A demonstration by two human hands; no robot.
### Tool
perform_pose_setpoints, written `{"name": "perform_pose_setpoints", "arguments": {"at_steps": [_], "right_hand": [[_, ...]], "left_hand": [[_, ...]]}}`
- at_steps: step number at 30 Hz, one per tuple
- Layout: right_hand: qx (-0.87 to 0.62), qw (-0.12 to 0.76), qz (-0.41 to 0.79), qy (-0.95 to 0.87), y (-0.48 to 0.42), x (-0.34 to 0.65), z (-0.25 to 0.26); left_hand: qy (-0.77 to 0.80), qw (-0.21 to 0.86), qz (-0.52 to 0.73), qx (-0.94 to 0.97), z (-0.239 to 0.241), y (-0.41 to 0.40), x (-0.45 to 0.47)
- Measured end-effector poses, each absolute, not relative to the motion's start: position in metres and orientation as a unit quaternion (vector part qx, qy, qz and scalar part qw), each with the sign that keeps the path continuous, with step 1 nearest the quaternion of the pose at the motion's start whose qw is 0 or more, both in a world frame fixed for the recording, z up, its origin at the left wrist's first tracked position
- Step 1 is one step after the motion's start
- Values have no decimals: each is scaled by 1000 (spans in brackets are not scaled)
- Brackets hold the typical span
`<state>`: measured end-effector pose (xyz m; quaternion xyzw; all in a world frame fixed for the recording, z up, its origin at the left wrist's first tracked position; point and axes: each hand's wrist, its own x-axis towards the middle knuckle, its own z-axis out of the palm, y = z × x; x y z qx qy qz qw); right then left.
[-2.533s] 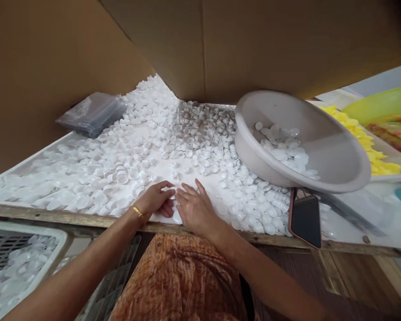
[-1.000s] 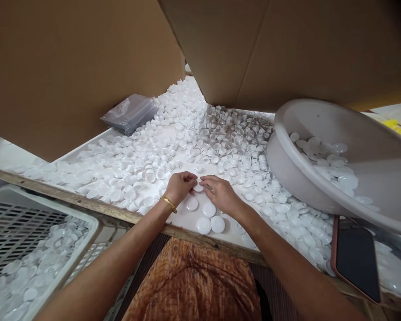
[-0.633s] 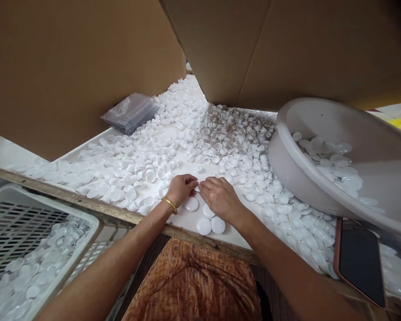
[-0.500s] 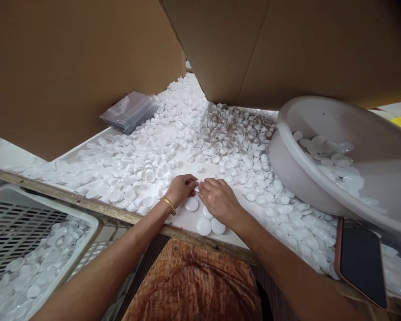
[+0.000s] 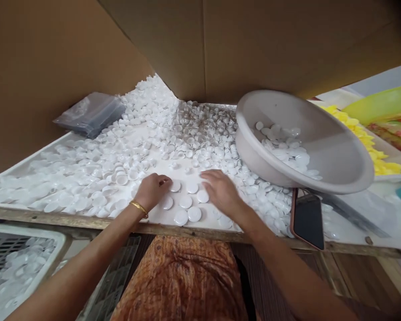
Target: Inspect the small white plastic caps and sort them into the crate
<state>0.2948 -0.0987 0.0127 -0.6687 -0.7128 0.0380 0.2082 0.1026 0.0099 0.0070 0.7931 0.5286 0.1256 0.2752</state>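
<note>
Several small, round white plastic discs (image 5: 186, 202) lie flat in a loose group on the white tabletop, between my two hands. My left hand (image 5: 153, 191), with a gold bangle at the wrist, has its thumb and forefinger pinched at the edge of a disc (image 5: 174, 186) at the group's upper left. On the other side, my right hand (image 5: 220, 189) is open, fingers stretched and slightly apart, beside the rightmost disc (image 5: 202, 196). Nothing shows in it. Beyond the hands spreads a heap of small white cup-shaped pieces (image 5: 147, 147).
A grey basin (image 5: 263, 160) holding white discs stands at the right, a phone (image 5: 307, 218) at its foot. Cardboard (image 5: 254, 49) rises behind. A clear plastic packet (image 5: 90, 113) lies left. Yellow pieces (image 5: 364, 138) sit far right. Below the wooden edge is a basket (image 5: 50, 240) of white pieces.
My hands have drawn apart, uncovering more of the discs between them. The right hand's fingers have opened. The camera view has swung right, showing more of the basin and the yellow pieces.
</note>
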Motion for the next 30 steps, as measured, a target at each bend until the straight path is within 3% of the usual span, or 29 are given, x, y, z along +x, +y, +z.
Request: {"name": "perform_pose_setpoints", "arguments": {"at_steps": [3,6,12,15,19,21,26,30], "right_hand": [[-722,104,0,-684,-125,322,13],[-714,14,-35,-699,-133,327,2],[-671,-12,-114,-733,-122,323,-8],[-662,39,-160,-731,-119,324,0],[-590,171,-197,-764,-98,306,10],[-532,209,-179,-801,-79,292,10],[-534,319,-16,-783,-35,280,-5],[-563,329,42,-757,-25,289,-20]], "left_hand": [[499,150,141,842,16,1,115],[460,174,140,859,17,-7,135],[431,210,158,863,12,-12,144],[446,278,185,830,14,-14,139],[461,566,227,644,15,-9,143],[446,645,276,556,14,0,146],[478,592,317,566,-2,37,149],[504,535,295,611,-19,51,158]]}}
